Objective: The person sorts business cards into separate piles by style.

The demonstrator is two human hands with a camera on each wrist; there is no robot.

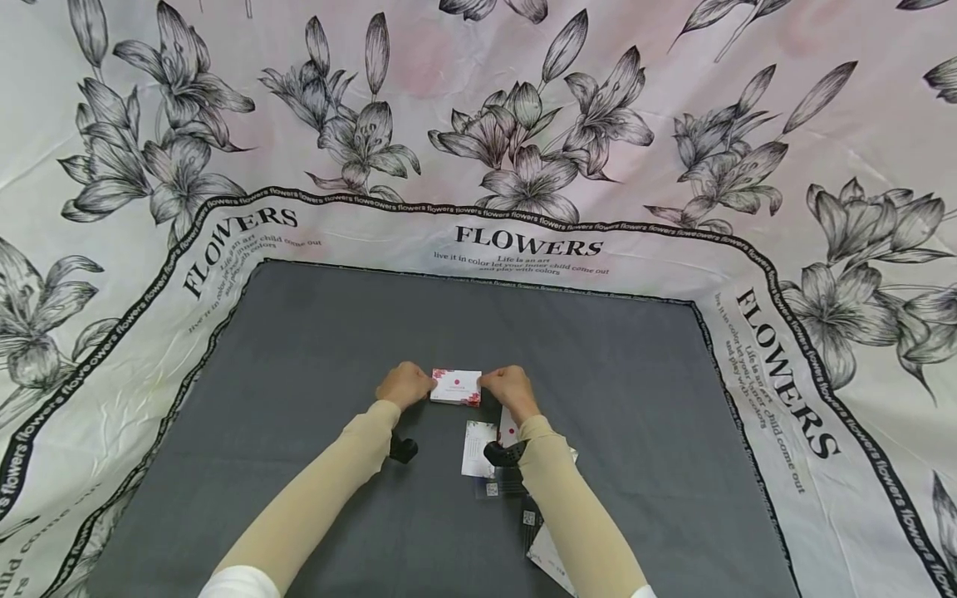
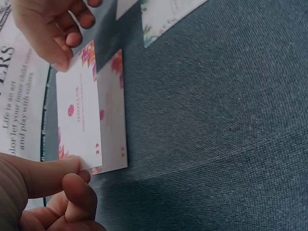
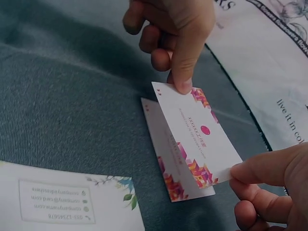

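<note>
A white business card (image 1: 458, 384) with a pink dot and pink-orange corner patterns is held between both hands. My left hand (image 1: 406, 385) pinches one short end, thumb on top, and my right hand (image 1: 512, 389) pinches the opposite end the same way. Just under it, a matching card (image 2: 114, 110) lies on the grey cloth, partly hidden by the held one. The held card (image 3: 192, 127) is tilted above this lower card (image 3: 158, 132) in the right wrist view. Nearest my right wrist lies a white card with printed text and leaf decoration (image 3: 77, 197).
Beside the right forearm lie more cards: a white one (image 1: 478, 448), one with a red dot (image 1: 507, 425), dark ones (image 1: 529, 519) and another white one (image 1: 552, 558). The forearm covers part of them. A flower-printed border (image 1: 523, 249) frames the grey cloth (image 1: 336, 332).
</note>
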